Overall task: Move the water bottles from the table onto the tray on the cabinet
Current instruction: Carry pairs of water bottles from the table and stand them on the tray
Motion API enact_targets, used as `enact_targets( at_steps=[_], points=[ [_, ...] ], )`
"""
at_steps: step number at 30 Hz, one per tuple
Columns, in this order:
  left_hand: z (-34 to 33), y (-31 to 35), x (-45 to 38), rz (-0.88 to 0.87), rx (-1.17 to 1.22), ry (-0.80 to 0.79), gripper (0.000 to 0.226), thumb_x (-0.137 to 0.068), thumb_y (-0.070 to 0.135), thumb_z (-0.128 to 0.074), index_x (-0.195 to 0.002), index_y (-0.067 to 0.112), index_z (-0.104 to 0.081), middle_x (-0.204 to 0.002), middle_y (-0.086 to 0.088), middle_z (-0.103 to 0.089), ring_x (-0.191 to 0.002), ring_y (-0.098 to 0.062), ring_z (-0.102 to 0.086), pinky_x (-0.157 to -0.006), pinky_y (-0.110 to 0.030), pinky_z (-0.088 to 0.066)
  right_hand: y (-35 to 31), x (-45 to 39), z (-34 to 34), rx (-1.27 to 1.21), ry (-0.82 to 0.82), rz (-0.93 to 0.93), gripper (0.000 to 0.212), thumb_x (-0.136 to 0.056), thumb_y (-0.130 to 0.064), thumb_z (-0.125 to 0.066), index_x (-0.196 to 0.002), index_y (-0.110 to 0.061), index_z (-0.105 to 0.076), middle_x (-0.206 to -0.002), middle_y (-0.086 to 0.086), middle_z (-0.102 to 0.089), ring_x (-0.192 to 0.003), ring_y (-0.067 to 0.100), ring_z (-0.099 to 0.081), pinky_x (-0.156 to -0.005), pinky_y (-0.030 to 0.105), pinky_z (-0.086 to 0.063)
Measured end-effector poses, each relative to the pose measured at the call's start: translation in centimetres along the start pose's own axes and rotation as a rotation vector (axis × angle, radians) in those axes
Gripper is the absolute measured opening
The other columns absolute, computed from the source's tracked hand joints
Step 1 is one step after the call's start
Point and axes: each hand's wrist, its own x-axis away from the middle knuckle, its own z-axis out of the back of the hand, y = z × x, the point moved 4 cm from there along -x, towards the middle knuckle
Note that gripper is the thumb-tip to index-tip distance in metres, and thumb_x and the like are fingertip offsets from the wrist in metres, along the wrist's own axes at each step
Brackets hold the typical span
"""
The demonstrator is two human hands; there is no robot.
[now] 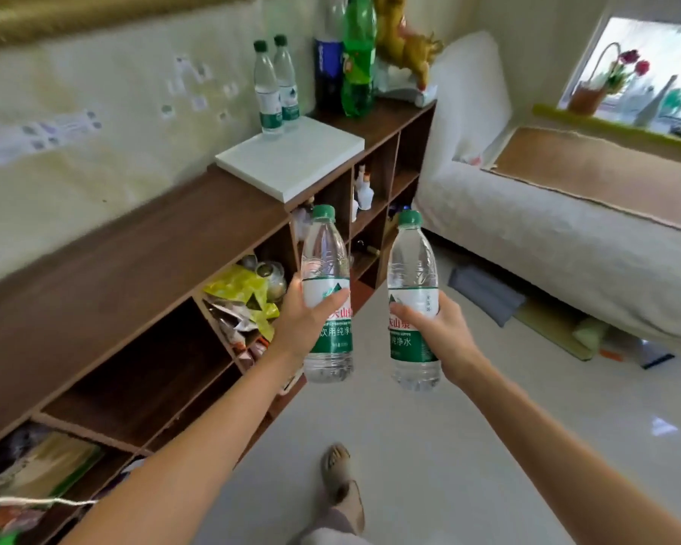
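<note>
Clear ribbed bottles (326,297) in hands (307,322)

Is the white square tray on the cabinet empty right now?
No, two clear green-capped water bottles already stand at the far corner of the white square tray.

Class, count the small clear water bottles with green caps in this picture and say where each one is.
4. Two small clear green-capped water bottles stand on the white tray: one in front, one behind. One is in the left hand, one in the right hand. Others may be out of view.
</note>
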Motion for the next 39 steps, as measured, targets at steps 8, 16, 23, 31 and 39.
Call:
enact_targets(
  at_steps=[8, 16, 23, 31, 39],
  points=[
    [1.6, 5.7, -17.7, -0.105, 0.061, 0.195, 0.036, -0.092, 0.018, -0.061, -0.125, 0.011, -0.049, -0.103, -0.001, -0.067, -0.081, -0.004, -0.070, -0.062, -0.016, -0.053, -7.7, -18.7, -2.5, -0.035, -0.087, 0.083, 0.033, -0.081, -0.022, -0.073, -0.111, -0.023, -0.059, -0.093, -0.007, -0.071, -0.079, 0.006, -0.069, -0.062, 0.018, -0.052],
    [5.3, 8.1, -31.3, -0.153, 0.120, 0.442, 0.048, -0.091, 0.029, -0.062, -0.135, 0.019, -0.046, -0.123, -0.002, -0.065, -0.109, -0.018, -0.066, -0.090, -0.035, -0.054, -13.0, -36.2, -8.2, -0.086, -0.377, 0.160, 0.039, -0.086, -0.029, -0.067, -0.122, -0.028, -0.051, -0.104, -0.008, -0.071, -0.091, 0.006, -0.070, -0.074, 0.023, -0.057],
    [8.5, 11.0, -38.8, -0.173, 0.071, 0.732, 0.043, -0.087, 0.012, -0.067, -0.127, 0.018, -0.053, -0.112, 0.007, -0.068, -0.102, -0.003, -0.065, -0.083, -0.020, -0.052, -17.7, -48.3, -15.2, 0.000, -0.657, 0.171, 0.042, -0.082, -0.028, -0.073, -0.118, -0.031, -0.049, -0.108, -0.011, -0.067, -0.099, 0.007, -0.066, -0.080, 0.027, -0.052],
    [11.1, 11.2, -42.8, -0.142, -0.048, 0.801, 0.058, -0.079, 0.002, -0.073, -0.129, 0.018, -0.047, -0.115, 0.006, -0.064, -0.102, 0.002, -0.063, -0.084, -0.019, -0.051, -18.6, -53.6, -23.1, 0.177, -0.858, 0.273, 0.062, -0.074, -0.011, -0.080, -0.124, -0.026, -0.046, -0.113, -0.004, -0.063, -0.103, 0.014, -0.060, -0.085, 0.027, -0.049],
    [14.4, 10.4, -45.0, -0.105, -0.093, 0.784, 0.062, -0.077, 0.000, -0.075, -0.128, 0.018, -0.046, -0.119, 0.000, -0.064, -0.108, -0.009, -0.062, -0.094, -0.032, -0.051, -18.7, -55.8, -27.2, 0.230, -0.839, 0.284, 0.063, -0.073, -0.015, -0.080, -0.125, -0.025, -0.046, -0.111, -0.006, -0.063, -0.102, 0.014, -0.060, -0.086, 0.030, -0.049]
  ],
)
